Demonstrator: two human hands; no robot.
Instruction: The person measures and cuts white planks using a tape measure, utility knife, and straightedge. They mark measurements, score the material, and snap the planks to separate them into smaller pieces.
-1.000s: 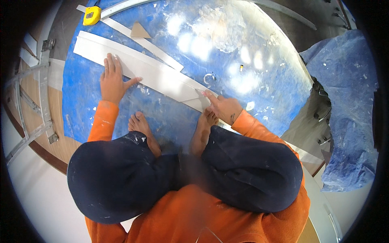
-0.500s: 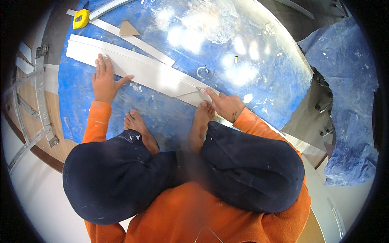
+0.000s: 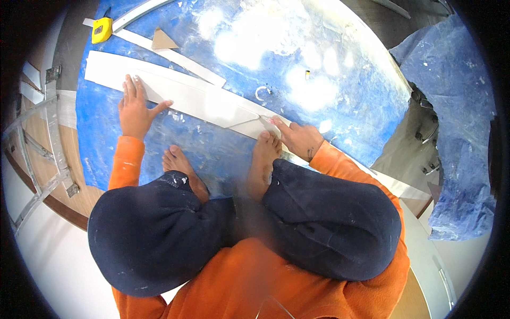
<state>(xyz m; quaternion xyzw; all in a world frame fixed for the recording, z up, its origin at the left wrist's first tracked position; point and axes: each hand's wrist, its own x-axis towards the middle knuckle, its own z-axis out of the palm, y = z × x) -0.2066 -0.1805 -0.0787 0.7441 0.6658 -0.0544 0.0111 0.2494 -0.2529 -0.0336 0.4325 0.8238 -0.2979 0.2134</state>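
Lying slantwise on a blue floor sheet with whitish stains (image 3: 210,151), a long, flat, white board (image 3: 180,95) stretches in front of the person. The left hand (image 3: 136,112) is spread, its fingers laid on the board and its thumb pointing to the right along the nearer edge. The right hand (image 3: 300,139) has its index finger extended close to a thin slanting line (image 3: 243,122) on the board; the other fingers are bent, and whether they pinch something I cannot tell. The toes of the bare right foot (image 3: 263,159) overlap the board's nearer edge, so they stand in the way there. Beyond the board lies a narrow white strip (image 3: 196,68), with a beige triangular piece (image 3: 162,41) touching it. Near the strip's left end is a yellow tape measure (image 3: 102,31), just beside a pale long rail (image 3: 139,15). Far left there is a grey metal frame (image 3: 57,133); far right, a crumpled blue sheet (image 3: 459,133).
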